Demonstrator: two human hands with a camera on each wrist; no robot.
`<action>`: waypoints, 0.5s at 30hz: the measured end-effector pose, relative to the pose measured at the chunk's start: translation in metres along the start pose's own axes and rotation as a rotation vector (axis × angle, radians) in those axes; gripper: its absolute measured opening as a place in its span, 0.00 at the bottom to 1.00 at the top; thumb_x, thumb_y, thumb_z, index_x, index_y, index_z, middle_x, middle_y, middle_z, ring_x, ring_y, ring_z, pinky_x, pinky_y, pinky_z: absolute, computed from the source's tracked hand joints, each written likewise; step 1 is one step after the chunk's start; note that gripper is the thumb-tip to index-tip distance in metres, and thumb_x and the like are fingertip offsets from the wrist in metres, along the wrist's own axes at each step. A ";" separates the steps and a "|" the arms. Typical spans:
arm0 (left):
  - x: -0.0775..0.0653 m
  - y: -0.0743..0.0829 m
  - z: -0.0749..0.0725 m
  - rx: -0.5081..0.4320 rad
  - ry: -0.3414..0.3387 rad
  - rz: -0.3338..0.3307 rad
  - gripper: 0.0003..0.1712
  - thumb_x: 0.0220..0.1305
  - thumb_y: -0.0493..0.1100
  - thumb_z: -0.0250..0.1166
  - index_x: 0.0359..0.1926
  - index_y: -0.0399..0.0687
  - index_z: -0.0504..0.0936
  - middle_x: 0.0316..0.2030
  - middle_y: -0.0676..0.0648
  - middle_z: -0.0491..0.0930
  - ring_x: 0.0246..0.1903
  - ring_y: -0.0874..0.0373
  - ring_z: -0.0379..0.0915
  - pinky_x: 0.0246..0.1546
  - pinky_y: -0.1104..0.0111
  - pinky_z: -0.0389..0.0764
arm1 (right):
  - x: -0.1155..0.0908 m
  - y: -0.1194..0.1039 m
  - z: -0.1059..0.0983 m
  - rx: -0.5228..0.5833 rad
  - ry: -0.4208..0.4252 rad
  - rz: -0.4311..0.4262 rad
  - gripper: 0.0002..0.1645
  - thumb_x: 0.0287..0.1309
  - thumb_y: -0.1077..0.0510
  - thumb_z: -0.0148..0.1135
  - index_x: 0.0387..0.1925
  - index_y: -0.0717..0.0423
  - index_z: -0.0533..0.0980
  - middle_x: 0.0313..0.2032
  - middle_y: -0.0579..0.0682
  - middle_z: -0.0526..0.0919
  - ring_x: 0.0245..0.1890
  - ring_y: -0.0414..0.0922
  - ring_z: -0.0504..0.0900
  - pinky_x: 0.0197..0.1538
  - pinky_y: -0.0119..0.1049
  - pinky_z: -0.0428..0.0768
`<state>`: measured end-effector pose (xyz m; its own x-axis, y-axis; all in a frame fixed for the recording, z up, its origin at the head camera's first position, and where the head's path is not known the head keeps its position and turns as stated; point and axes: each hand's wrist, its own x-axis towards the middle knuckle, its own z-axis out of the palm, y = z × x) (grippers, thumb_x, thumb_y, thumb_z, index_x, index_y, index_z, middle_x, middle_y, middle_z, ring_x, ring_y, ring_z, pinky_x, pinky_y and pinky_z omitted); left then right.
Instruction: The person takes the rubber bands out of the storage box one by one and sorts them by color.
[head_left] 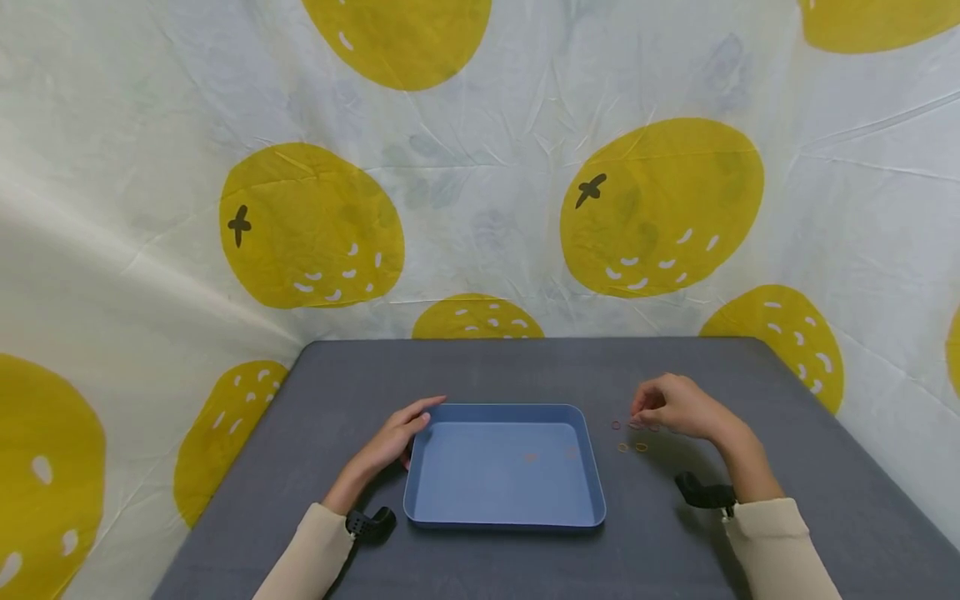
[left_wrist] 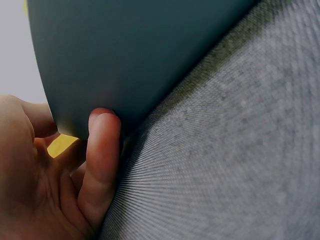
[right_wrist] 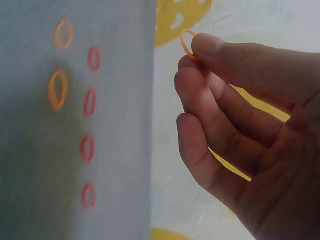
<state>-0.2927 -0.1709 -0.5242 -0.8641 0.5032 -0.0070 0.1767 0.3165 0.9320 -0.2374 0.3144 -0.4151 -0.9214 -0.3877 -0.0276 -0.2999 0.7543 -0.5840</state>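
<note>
A blue tray (head_left: pixel 504 515) lies on the table, and my left hand (head_left: pixel 392 440) grips its far left corner. In the left wrist view a finger (left_wrist: pixel 102 150) presses against the tray's outer wall (left_wrist: pixel 125 55). My right hand (head_left: pixel 678 406) is raised to the right of the tray. Between thumb and fingertip it pinches an orange rubber band (right_wrist: pixel 186 45). Below it on the table are a row of several red rubber bands (right_wrist: pixel 90 102) and two orange ones (right_wrist: pixel 58 90). Inside the tray lies a small orange band (head_left: pixel 530 457), with a fainter one (head_left: pixel 572 454) beside it.
The dark grey table (head_left: pixel 495 375) reaches back to a white curtain (head_left: pixel 480 208) printed with yellow fruit. A black wrist camera (head_left: pixel 371 525) sits on the left wrist and another (head_left: pixel 705 492) on the right.
</note>
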 end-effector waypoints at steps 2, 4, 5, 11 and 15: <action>0.000 0.001 0.000 -0.005 0.000 -0.004 0.26 0.84 0.48 0.47 0.78 0.56 0.66 0.78 0.39 0.61 0.65 0.36 0.68 0.16 0.58 0.81 | -0.003 0.009 0.000 0.004 -0.003 -0.002 0.03 0.64 0.64 0.67 0.33 0.57 0.84 0.27 0.48 0.86 0.26 0.39 0.77 0.29 0.33 0.75; 0.000 0.001 0.000 -0.006 0.002 -0.003 0.26 0.84 0.48 0.47 0.78 0.56 0.66 0.78 0.39 0.61 0.65 0.36 0.69 0.16 0.58 0.80 | -0.005 0.019 0.001 0.008 -0.004 0.000 0.03 0.63 0.63 0.69 0.32 0.56 0.84 0.28 0.47 0.86 0.26 0.37 0.76 0.30 0.32 0.74; 0.000 0.001 0.000 -0.007 0.003 -0.002 0.26 0.84 0.49 0.47 0.78 0.56 0.66 0.77 0.39 0.61 0.65 0.36 0.69 0.16 0.58 0.81 | -0.007 0.024 0.001 0.012 -0.004 0.002 0.03 0.62 0.63 0.69 0.32 0.56 0.84 0.28 0.46 0.86 0.26 0.35 0.76 0.30 0.32 0.75; 0.000 0.000 -0.001 0.004 0.003 0.007 0.27 0.84 0.49 0.47 0.78 0.54 0.65 0.77 0.38 0.62 0.62 0.37 0.72 0.15 0.58 0.80 | -0.011 0.049 0.004 0.044 -0.022 0.046 0.02 0.59 0.63 0.71 0.30 0.57 0.84 0.27 0.45 0.85 0.26 0.35 0.75 0.30 0.31 0.75; 0.000 0.001 -0.001 0.008 0.004 0.009 0.27 0.84 0.48 0.47 0.78 0.53 0.65 0.77 0.37 0.62 0.63 0.37 0.71 0.15 0.58 0.80 | -0.015 0.058 0.005 0.073 -0.041 0.063 0.02 0.58 0.65 0.70 0.29 0.60 0.84 0.26 0.47 0.85 0.24 0.35 0.75 0.28 0.31 0.75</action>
<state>-0.2926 -0.1716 -0.5229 -0.8643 0.5030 0.0028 0.1882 0.3180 0.9292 -0.2403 0.3615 -0.4524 -0.9265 -0.3632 -0.0987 -0.2213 0.7377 -0.6379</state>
